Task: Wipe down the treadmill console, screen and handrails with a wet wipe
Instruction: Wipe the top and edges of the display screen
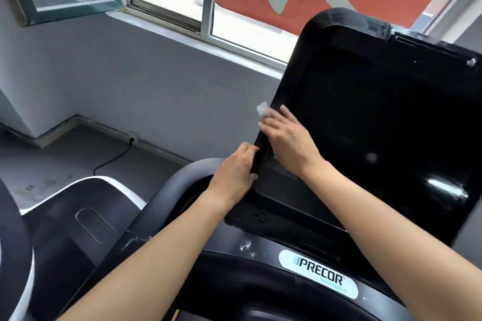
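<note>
Risk: the wet wipe (263,109), pressed by the flat right hand (284,135) at the screen's (378,125) left edge, just above the left hand (236,171) gripping that edge, could slip over the rim.

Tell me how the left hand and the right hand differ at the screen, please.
The left hand grips the left edge of the screen with curled fingers; the right hand presses the wet wipe there with straighter fingers. The left hand sits lower, the right hand higher. Both touch the same edge.
</note>
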The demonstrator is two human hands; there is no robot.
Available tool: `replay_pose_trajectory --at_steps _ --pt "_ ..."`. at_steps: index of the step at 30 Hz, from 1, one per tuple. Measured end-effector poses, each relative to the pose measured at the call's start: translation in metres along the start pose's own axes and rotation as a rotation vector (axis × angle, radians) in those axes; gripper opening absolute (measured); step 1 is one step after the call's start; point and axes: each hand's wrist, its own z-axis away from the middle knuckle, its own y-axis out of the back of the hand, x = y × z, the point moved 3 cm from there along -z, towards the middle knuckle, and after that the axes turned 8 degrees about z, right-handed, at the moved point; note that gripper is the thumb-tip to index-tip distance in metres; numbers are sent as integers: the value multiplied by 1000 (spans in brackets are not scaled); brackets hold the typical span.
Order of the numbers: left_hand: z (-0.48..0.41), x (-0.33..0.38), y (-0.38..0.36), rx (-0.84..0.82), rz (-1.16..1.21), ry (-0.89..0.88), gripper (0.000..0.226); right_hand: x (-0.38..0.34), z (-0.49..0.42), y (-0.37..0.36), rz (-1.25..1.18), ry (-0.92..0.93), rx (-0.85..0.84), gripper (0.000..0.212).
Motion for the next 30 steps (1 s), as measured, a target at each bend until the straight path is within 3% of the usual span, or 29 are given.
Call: replay_pose_trajectory --at_steps 5,13,16,19,21,26,30 --pt "-5 -9 -2 -23 59 53 62 -18 20 -6 36 213 -56 47" --pt "-17 -13 3 -85 91 145 73 40 -21 19 28 -118 98 33" --pt "-22 -10 6 -80 95 144 72 15 -5 9 14 -18 75 34" --pt "-28 -7 9 -54 45 113 47 -5 16 2 0 166 -32 35" --pt "-32 -6 11 -39 10 115 40 4 11 5 27 186 -30 33" --pt "-38 -4 12 -39 4 181 56 47 -32 26 24 -159 48 41" --pt "-39 -6 11 -46 22 208 54 43 -38 23 9 -228 83 37"
